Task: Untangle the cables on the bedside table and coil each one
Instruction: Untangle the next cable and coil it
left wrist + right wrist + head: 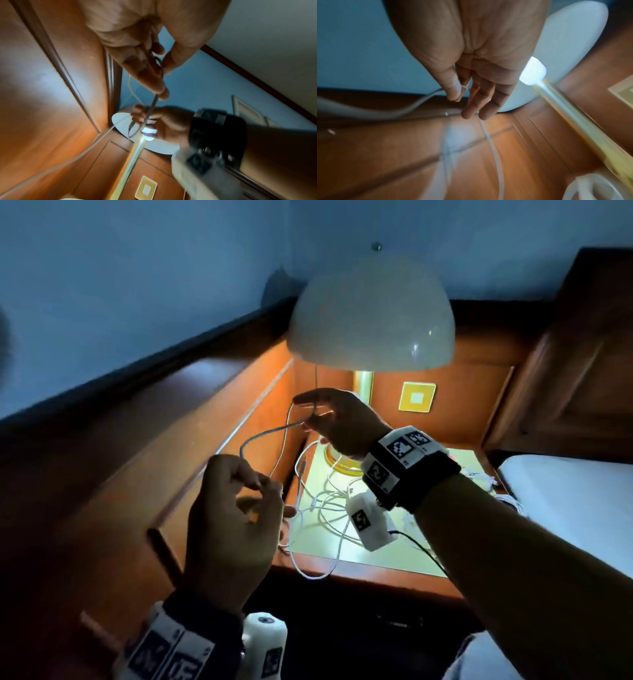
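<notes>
While lifted clear of the bedside table [383, 556], one white cable [263, 434] spans both hands: left hand [233, 518] pinches it between thumb and fingertips beyond the table's left edge; right hand [337, 419] pinches a loop under the lamp [371, 316]. Remaining cables [322, 508] lie tangled near the table's front-left corner.

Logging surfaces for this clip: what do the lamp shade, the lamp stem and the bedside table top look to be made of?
Lamp shade: glossy white dome, probably glass or plastic; small sharp highlights show on it.
Lamp stem: polished brass-coloured metal, judging by its bright streaky reflection.
Bedside table top: smooth pale inset, perhaps glass or laminate, framed in varnished reddish wood; the material cannot be told for certain.
</notes>
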Available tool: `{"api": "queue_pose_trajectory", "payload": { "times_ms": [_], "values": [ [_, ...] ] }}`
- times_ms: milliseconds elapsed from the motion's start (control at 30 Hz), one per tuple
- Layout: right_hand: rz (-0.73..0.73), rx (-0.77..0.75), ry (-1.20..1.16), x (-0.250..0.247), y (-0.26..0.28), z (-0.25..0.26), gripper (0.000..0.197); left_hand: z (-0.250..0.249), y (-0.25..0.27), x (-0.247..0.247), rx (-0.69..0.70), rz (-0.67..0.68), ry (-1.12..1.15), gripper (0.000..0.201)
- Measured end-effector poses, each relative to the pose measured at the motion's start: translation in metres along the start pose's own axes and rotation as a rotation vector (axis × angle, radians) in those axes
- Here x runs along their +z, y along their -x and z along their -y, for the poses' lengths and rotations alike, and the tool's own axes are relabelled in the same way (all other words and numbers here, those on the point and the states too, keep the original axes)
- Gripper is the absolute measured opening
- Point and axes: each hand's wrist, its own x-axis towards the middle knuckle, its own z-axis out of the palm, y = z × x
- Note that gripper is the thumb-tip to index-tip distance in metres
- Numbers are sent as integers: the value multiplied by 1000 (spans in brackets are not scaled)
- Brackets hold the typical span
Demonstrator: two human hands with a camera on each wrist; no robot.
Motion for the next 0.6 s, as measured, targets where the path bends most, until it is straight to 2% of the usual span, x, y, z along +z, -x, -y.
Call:
{"api": "queue_pose_trajectory", "payload": {
  "times_ms": [100,167,233,300,400,467,533,567,600],
  "values": [
    [93,-73,-69,-22,5,64,50,11,10,-16,-141,127,-243,25],
    [109,-123,-95,-35,23,107,47,5,16,-25,-156,191,-350,29],
    [54,-188,-79,-49,38,143,34,-17,20,-29,-101,96,-389,27],
    [-15,-273,-34,-62,57,172,28,-43,17,-38,-37,-91,-337,27],
    [-83,-327,-7,-81,92,202,30,-78,3,-49,181,-196,-294,56],
    [-90,-340,-10,-93,122,215,32,-103,-3,-51,236,-156,-301,74],
    [-87,-324,-55,-103,152,220,32,-128,-3,-47,200,-45,-229,82],
    [-86,-317,-79,-107,164,220,32,-138,-3,-44,168,24,-175,76],
    [-96,-313,-99,-110,176,218,32,-150,0,-39,134,90,-105,61]
  ]
}}
